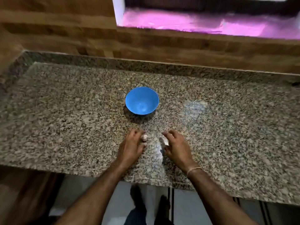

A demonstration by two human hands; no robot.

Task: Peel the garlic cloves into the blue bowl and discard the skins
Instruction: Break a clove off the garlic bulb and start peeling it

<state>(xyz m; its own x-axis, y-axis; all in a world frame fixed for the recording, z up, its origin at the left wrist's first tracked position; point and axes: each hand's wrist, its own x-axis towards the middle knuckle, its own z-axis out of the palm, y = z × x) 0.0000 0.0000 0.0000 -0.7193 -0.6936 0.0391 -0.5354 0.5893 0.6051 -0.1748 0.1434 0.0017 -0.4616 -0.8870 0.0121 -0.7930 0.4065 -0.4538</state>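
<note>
The speckled granite bench (65, 103) runs across in front of me, with a wooden wall (65, 30) behind it. My left hand (132, 143) hovers low over the near part of the bench, knuckles up. Its fingers are curled in and pinch a small pale garlic clove (144, 137) at their tips, on the side facing my other hand. Farther back, well clear of both hands, the blue bowl (142, 100) stands upright on the bench, about level with the gap between my hands.

Just right of the clove, and apart from it, a thin whitish scrap of garlic skin (165, 141) shows between the thumb and fingers of my right hand (176, 145). Those fingers are loosely bent. The blur is too heavy for me to tell whether they pinch the scrap or only hang over it. A thin thread band (194, 170) circles my right wrist. Up at the far right, pink light (211, 25) glows above the wood.
</note>
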